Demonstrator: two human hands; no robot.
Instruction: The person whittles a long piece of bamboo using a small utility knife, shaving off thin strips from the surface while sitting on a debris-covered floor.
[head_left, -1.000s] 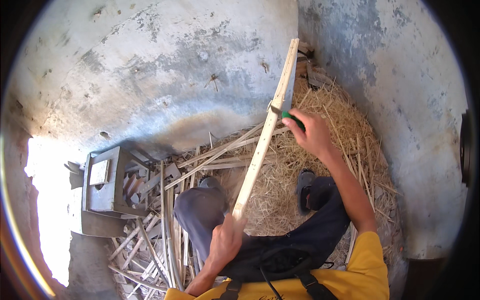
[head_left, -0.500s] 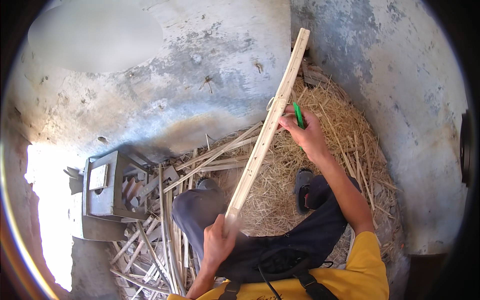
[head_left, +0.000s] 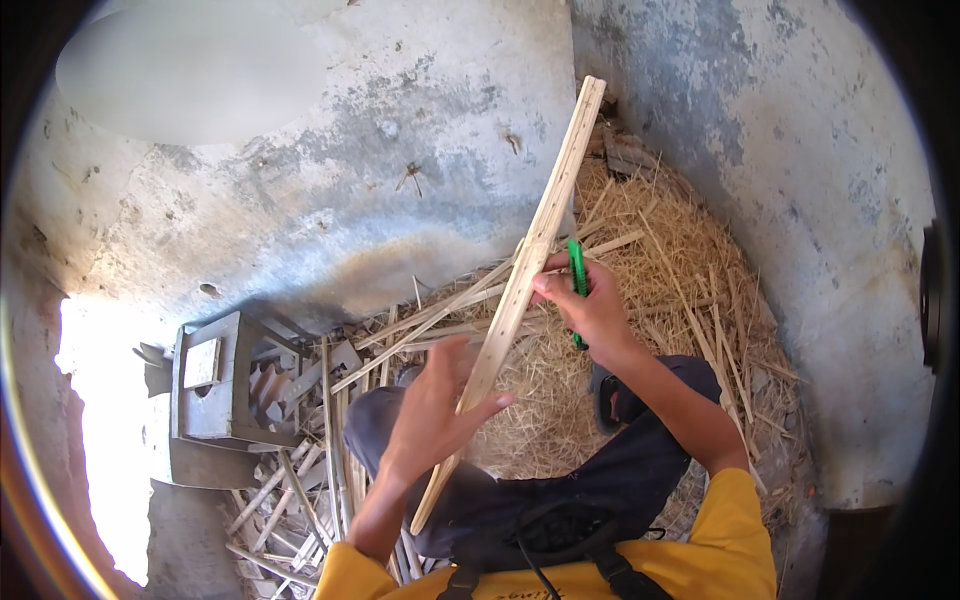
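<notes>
A long pale wooden strip (head_left: 520, 280), grooved along its length and dotted with small dark marks, slants from my lap up toward the wall corner. My right hand (head_left: 590, 305) pinches it near the middle. The same hand also keeps a slim green tool, which looks like a utility knife (head_left: 578, 268), between its fingers. My left hand (head_left: 435, 405) is by the strip's lower part, thumb stretched across it and fingers apart, slightly blurred. I cannot tell whether the palm touches the wood. The strip's lower end reaches past my left wrist.
Straw-like shavings (head_left: 690, 270) cover the floor ahead and right. Loose wooden sticks (head_left: 280, 510) lie in a heap at the left, beside a grey box-like wooden frame (head_left: 215, 375). Worn plaster walls (head_left: 450, 130) meet in a corner. My bent knees flank the strip.
My left hand has loosened its grip at the strip's lower end and slid up along it, fingers spreading. The strip has shifted down and left; my right hand moved with it, still holding the knife.
</notes>
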